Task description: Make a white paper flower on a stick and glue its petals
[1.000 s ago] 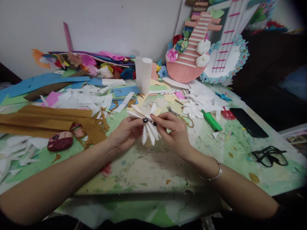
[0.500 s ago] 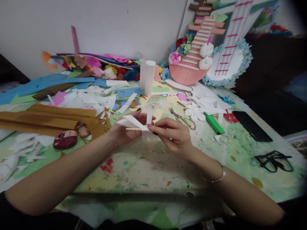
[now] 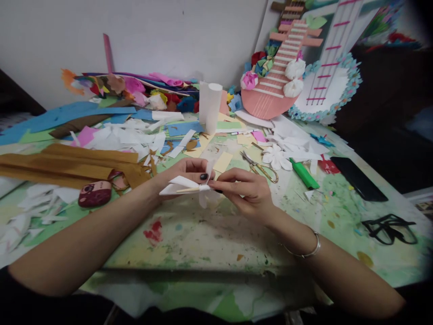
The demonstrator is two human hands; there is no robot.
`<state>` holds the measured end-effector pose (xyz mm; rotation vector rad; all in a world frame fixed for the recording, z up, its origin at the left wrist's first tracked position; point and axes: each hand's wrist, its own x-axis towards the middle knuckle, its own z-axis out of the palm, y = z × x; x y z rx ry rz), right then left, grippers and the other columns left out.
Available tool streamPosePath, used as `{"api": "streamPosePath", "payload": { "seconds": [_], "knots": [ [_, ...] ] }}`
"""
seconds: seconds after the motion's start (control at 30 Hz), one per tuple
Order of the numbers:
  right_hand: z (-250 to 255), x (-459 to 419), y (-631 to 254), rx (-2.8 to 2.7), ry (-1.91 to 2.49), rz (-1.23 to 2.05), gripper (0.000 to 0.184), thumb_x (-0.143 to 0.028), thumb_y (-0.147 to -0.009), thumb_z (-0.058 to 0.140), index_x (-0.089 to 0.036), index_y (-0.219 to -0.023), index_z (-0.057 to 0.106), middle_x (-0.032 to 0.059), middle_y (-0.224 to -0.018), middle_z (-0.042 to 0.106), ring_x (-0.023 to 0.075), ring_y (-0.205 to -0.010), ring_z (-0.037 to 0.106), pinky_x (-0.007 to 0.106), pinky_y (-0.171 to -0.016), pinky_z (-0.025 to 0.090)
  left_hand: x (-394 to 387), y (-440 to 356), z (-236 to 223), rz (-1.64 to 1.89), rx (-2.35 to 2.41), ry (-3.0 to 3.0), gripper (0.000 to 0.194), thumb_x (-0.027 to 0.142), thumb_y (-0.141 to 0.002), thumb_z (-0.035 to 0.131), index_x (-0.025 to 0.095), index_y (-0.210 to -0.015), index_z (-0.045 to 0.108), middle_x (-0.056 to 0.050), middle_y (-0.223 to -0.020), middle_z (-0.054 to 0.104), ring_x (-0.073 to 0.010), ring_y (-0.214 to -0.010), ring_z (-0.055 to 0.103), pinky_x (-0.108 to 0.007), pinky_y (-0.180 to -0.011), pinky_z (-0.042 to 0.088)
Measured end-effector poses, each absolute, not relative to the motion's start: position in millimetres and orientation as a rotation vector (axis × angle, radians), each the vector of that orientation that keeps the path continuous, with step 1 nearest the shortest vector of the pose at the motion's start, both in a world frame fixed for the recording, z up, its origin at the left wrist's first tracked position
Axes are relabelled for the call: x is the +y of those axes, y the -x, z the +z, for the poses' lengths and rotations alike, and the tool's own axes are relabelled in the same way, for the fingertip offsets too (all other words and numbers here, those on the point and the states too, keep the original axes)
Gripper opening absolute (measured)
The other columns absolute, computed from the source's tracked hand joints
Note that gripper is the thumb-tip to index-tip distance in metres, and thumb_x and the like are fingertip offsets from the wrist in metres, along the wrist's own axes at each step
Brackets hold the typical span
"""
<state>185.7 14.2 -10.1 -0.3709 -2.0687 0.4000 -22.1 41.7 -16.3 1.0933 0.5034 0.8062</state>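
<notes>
Between my hands, above the middle of the table, is a white paper flower with long strip-like petals and a thin pale stick pointing left. My left hand is closed on it from the left, the thumb pressing at the flower's centre. From the right, my right hand pinches the same centre between thumb and fingertips. Some petals hang below the fingers and others stick out to the left. Gold-handled scissors lie open just beyond my right hand.
White paper scraps and brown crepe paper cover the left, beside a maroon case. A white paper roll stands at the back. To the right lie a green roll, a phone and black-framed glasses. Paper instruments lean behind.
My left fingers, spread behind the flower before, have closed in, with the thumb now on its centre. The petals and stick have tipped slightly downward on the left. My right hand keeps its pinch.
</notes>
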Motion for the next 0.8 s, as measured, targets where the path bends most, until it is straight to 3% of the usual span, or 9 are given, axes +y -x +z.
{"api": "streamPosePath", "payload": {
  "seconds": [0.13, 0.43, 0.63, 0.8],
  "knots": [
    [-9.4, 14.5, -185.6, -2.059, 0.404, 0.356, 0.031, -0.008, -0.089, 0.050, -0.022, -0.106, 0.071, 0.0058, -0.091, 0.067, 0.0091, -0.082, 0.064, 0.021, -0.070, 0.054, 41.7, 19.4, -20.7, 0.911, 0.578, -1.075, 0.020, 0.023, -0.068, 0.079, 0.011, -0.072, 0.064, -0.002, -0.068, 0.063, -0.0086, -0.059, 0.057, -0.017, -0.055, 0.042],
    [-11.7, 14.4, -183.6, -1.974, 0.533, 0.344, 0.031, -0.010, -0.089, 0.050, -0.024, -0.106, 0.071, 0.0049, -0.090, 0.068, 0.0098, -0.078, 0.063, 0.023, -0.067, 0.053, 32.4, 4.6, -17.5, 1.045, 0.542, -0.925, 0.017, 0.020, -0.068, 0.077, 0.014, -0.079, 0.066, -0.002, -0.073, 0.066, -0.0114, -0.066, 0.062, -0.021, -0.065, 0.049],
    [-12.1, 16.9, -185.6, -1.836, 0.664, 0.528, 0.027, -0.012, -0.086, 0.057, -0.025, -0.103, 0.073, 0.0027, -0.085, 0.068, 0.0090, -0.075, 0.062, 0.023, -0.066, 0.051, 24.9, 6.1, -14.6, 1.049, 0.569, -0.864, 0.037, 0.002, -0.058, 0.072, 0.016, -0.092, 0.066, -0.003, -0.082, 0.072, -0.0164, -0.076, 0.068, -0.025, -0.074, 0.052],
    [-10.9, 18.7, -187.7, -1.723, 0.706, 0.684, 0.029, -0.011, -0.082, 0.061, -0.029, -0.101, 0.074, 0.0016, -0.085, 0.068, 0.0090, -0.075, 0.062, 0.024, -0.066, 0.051, 21.8, 4.7, -7.4, 1.067, 0.561, -0.852, 0.044, 0.001, -0.059, 0.067, 0.014, -0.100, 0.066, -0.007, -0.087, 0.074, -0.0196, -0.078, 0.070, -0.033, -0.083, 0.053]
  ]
}}
